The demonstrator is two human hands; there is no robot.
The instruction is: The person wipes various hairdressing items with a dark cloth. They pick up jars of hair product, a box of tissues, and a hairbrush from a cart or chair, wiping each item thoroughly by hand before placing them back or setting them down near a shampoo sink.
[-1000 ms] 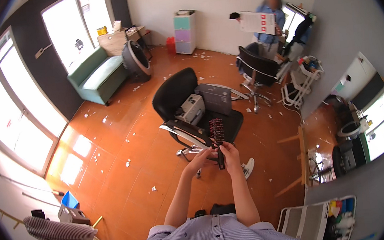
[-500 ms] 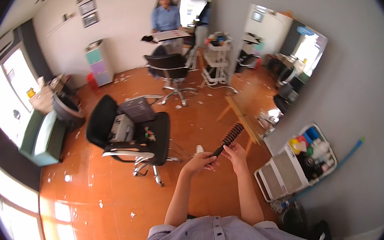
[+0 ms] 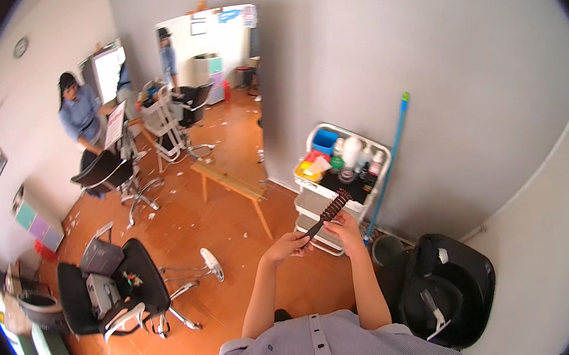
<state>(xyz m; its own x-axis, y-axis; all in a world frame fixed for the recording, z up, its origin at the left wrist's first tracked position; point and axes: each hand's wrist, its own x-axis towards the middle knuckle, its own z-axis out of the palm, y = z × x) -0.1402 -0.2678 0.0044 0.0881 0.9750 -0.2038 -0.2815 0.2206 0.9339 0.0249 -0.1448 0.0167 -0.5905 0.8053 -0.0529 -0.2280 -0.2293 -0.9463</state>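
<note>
A black hairbrush (image 3: pixel 333 208) with a round bristled head is held in front of me, its bristles pointing up and to the right. My left hand (image 3: pixel 287 246) is closed around the handle. The fingers of my right hand (image 3: pixel 345 232) are closed on the brush just below and beside its bristled head. Beyond the brush stands a white trolley (image 3: pixel 314 205), whose top tray carries several bottles, a blue container (image 3: pixel 324 141) and a yellow item (image 3: pixel 308 171).
A black basin (image 3: pixel 478 254) is at the lower right, a blue pole (image 3: pixel 394 141) against the wall. A large mirror (image 3: pixel 231 121) stands behind a wooden frame (image 3: pixel 230 181). Boxes sit on a black wheeled chair (image 3: pixel 146 273) at left. A person (image 3: pixel 79 111) in blue stands beyond.
My view has turned right, so the chairs and the other person sit farther left and the trolley and basin show more fully. Both hands still hold the hairbrush.
</note>
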